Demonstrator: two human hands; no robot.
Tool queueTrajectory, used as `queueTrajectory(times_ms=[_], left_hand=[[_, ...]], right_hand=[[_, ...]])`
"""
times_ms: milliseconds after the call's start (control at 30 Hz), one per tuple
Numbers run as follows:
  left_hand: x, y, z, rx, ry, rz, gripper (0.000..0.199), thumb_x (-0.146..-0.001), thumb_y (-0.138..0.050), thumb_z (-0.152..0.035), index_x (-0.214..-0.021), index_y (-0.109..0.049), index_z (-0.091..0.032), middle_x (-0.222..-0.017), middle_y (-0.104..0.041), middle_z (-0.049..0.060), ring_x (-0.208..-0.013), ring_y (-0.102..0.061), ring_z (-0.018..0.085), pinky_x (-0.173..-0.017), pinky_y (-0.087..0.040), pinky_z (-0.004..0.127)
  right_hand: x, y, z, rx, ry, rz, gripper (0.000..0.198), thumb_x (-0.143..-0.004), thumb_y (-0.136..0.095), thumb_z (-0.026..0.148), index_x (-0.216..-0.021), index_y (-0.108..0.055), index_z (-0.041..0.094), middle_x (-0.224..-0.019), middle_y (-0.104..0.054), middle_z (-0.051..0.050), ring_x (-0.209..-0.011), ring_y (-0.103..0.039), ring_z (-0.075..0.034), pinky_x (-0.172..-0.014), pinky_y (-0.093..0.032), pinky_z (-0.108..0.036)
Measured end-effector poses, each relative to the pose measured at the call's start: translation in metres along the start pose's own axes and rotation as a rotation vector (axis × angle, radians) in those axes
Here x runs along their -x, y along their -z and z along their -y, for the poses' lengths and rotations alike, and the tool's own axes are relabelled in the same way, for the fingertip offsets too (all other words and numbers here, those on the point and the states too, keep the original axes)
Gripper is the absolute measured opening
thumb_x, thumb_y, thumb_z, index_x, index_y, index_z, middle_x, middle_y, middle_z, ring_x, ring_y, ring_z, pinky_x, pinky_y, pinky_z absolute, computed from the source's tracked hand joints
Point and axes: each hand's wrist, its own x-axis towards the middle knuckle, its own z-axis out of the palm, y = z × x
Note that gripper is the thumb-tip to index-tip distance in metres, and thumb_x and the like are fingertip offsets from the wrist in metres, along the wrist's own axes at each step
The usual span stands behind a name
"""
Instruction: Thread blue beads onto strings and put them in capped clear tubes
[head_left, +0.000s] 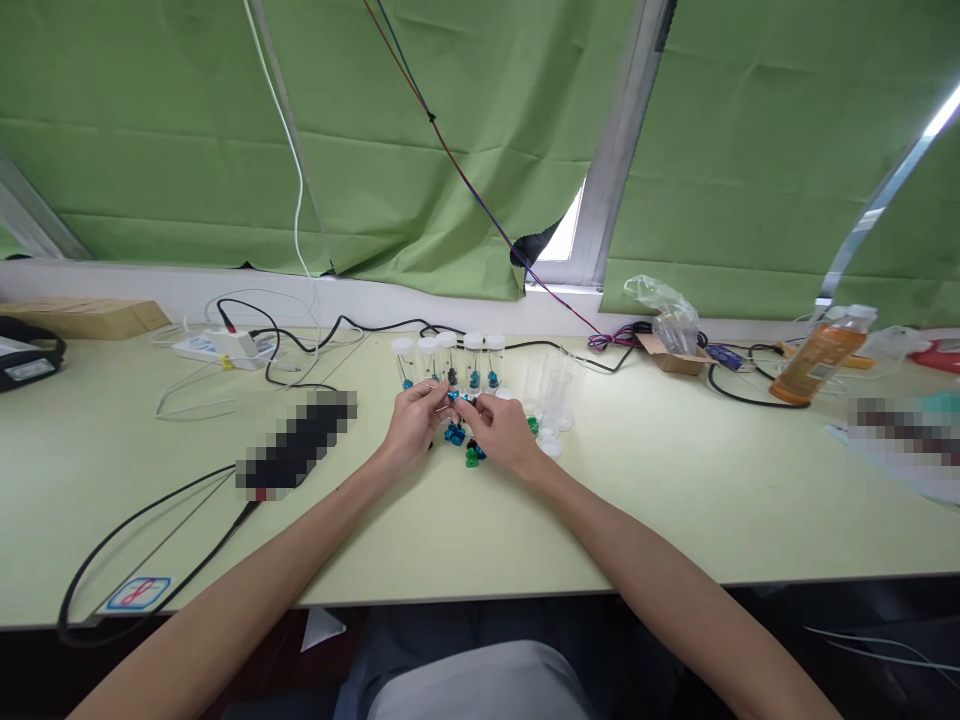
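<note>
A workroom or office: long table [675,500], power strip [196,349], loose wires [598,342], green curtains [450,210]

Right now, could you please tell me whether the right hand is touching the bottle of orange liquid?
Apart: the head view plainly shows a stretch of tabletop between the right hand and the bottle of orange liquid.

Blue-bordered sticker [139,593], front L of table [675,510]: 1 red char, tilted, looks like 8, not 100% sure. Orange btl [821,358], R side: label txt too small to read. Pale label [30,372] on blk device, far L: illegible.
</note>
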Motion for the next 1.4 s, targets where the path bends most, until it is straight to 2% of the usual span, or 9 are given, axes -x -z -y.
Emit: queueTrajectory(times_ms=[233,533,800,933,1067,1167,1400], left_hand=[[-0.0003,0.0008,0.0015,-0.010,-0.016,0.019,0.027,-0.066,-0.079,-0.031,-0.059,-0.062,-0.012,-0.061,-0.055,0.001,-0.052,-0.056,0.013,-0.052,-0.048,0.027],[0.0001,0.0014,0.0025,-0.025,-0.017,0.058,0.025,-0.068,-0.078,-0.033,-0.064,-0.063,-0.013,-0.059,-0.058,0.002,-0.052,-0.057,0.013,-0.052,-0.049,0.027],[-0.0007,0.0020,0.0033,-0.038,-0.016,0.066,0.024,-0.070,-0.076,-0.032,-0.065,-0.064,-0.013,-0.058,-0.059,0.003,-0.053,-0.059,0.015,-0.052,-0.048,0.028],[-0.0022,0.0025,0.0033,-0.034,-0.030,0.055,0.023,-0.069,-0.077,-0.032,-0.063,-0.064,-0.013,-0.059,-0.059,0.003,-0.051,-0.057,0.014,-0.052,-0.048,0.028],[-0.0021,0.0026,0.0027,-0.034,-0.046,0.042,0.025,-0.070,-0.077,-0.031,-0.059,-0.062,-0.013,-0.061,-0.057,0.002,-0.051,-0.056,0.013,-0.053,-0.048,0.028],[-0.0014,0.0020,0.0023,-0.026,-0.050,0.018,0.026,-0.068,-0.078,-0.030,-0.057,-0.062,-0.013,-0.063,-0.055,0.001,-0.051,-0.055,0.012,-0.053,-0.047,0.028],[-0.0019,0.0023,0.0033,-0.047,-0.056,0.032,0.027,-0.070,-0.077,-0.032,-0.057,-0.061,-0.013,-0.065,-0.056,0.002,-0.051,-0.055,0.012,-0.052,-0.047,0.028]], right_hand=[[-0.0002,-0.0019,-0.0037,-0.032,0.022,-0.002,0.050,-0.093,-0.044,0.051,-0.054,-0.036,0.020,-0.050,-0.038,0.004,-0.050,-0.033,-0.010,-0.052,-0.027,-0.026],[-0.0017,-0.0010,-0.0048,-0.105,-0.025,0.029,0.063,-0.096,-0.035,0.057,-0.048,-0.053,0.019,-0.047,-0.051,-0.001,-0.050,-0.050,-0.012,-0.059,-0.036,-0.026],[-0.0026,0.0016,-0.0019,-0.147,-0.099,0.071,0.068,-0.096,-0.032,0.059,-0.045,-0.055,0.019,-0.042,-0.049,0.000,-0.048,-0.053,-0.012,-0.060,-0.039,-0.025],[-0.0023,0.0002,-0.0029,-0.083,-0.059,0.054,0.065,-0.096,-0.032,0.057,-0.046,-0.051,0.020,-0.044,-0.047,0.001,-0.049,-0.049,-0.012,-0.059,-0.036,-0.025],[-0.0020,-0.0017,-0.0035,-0.044,0.000,-0.028,0.055,-0.091,-0.046,0.055,-0.049,-0.040,0.020,-0.047,-0.043,0.003,-0.049,-0.039,-0.010,-0.054,-0.030,-0.025],[-0.0017,-0.0022,-0.0026,-0.068,-0.004,-0.048,0.048,-0.087,-0.053,0.054,-0.054,-0.041,0.020,-0.048,-0.042,0.005,-0.049,-0.038,-0.009,-0.054,-0.032,-0.024],[-0.0009,-0.0020,-0.0031,-0.077,0.024,-0.029,0.048,-0.090,-0.048,0.051,-0.055,-0.036,0.021,-0.048,-0.035,0.005,-0.049,-0.033,-0.009,-0.053,-0.030,-0.024]])
